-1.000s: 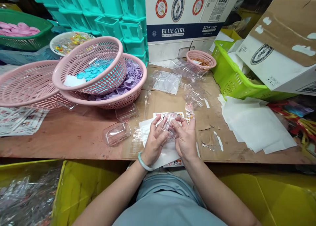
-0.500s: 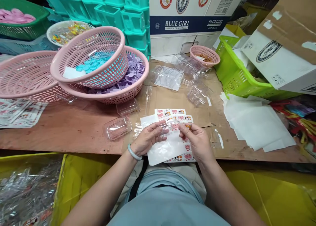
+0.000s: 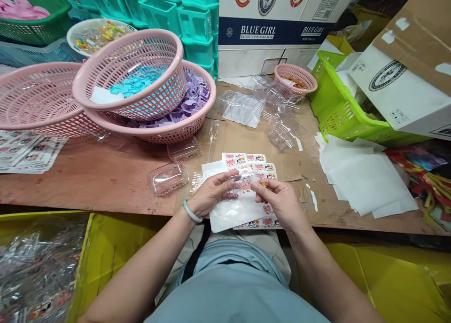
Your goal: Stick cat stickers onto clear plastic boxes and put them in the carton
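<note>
A small clear plastic case (image 3: pixel 243 178) is held between my two hands, above the sticker sheets. My left hand (image 3: pixel 215 191), with a pale bangle at the wrist, is closed around the case's left end. At its right end my right hand (image 3: pixel 278 198) pinches with thumb and fingers; a bit of coloured print shows by the fingertips, too small to make out. Below lie sticker sheets (image 3: pixel 266 168) printed with cartoon cats and pink lettering, partly covered by a blank white sheet (image 3: pixel 234 213). Two more clear cases, one nearer (image 3: pixel 169 178) and one farther (image 3: pixel 183 149), lie to the left.
Pink baskets (image 3: pixel 176 134) with blue and purple pieces stand at the left. More clear cases (image 3: pixel 283 134) lie behind my hands, near a small pink basket (image 3: pixel 310 86). White sheets (image 3: pixel 369 177) and a lime-green basket (image 3: pixel 333 106) are at right. Yellow bins (image 3: pixel 116 248) flank me below the table edge.
The case between my hands has turned slightly, and its top shows more clearly over the stickers. My right fingers have shifted a little left along it. The camera view has moved slightly.
</note>
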The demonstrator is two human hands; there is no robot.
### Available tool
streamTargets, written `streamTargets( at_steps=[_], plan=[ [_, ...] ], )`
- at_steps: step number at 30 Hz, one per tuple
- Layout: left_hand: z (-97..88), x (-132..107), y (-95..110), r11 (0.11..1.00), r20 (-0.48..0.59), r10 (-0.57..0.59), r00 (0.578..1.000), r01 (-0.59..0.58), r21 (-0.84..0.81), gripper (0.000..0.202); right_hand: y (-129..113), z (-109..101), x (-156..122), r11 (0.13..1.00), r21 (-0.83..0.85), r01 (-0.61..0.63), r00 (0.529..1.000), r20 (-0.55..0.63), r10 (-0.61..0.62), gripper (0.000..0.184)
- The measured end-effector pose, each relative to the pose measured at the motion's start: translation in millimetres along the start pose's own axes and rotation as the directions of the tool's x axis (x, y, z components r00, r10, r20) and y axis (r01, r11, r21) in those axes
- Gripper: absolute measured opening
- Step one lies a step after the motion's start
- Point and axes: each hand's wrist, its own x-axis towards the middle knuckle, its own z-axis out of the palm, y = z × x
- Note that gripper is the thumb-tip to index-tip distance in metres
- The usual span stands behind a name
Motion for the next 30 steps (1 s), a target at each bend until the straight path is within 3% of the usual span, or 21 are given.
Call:
streamTargets(
  at_steps=[14, 30],
  plan=[
    [0.2, 0.5, 0.7, 0.999, -0.016, -0.013, 1.0, 0.014, 0.031, 0.055, -9.4, -5.0, 2.4, 0.989, -0.15, -0.003, 0.996, 0.087, 0.016, 0.041],
    [1.1, 0.4, -2.8, 0.996, -0.015, 0.009, 1.0, -0.008, 0.088, 0.049, -8.9, 0.4, 3.6, 0.972, -0.235, 0.014, 1.0, -0.003, -0.015, 0.043]
  ],
)
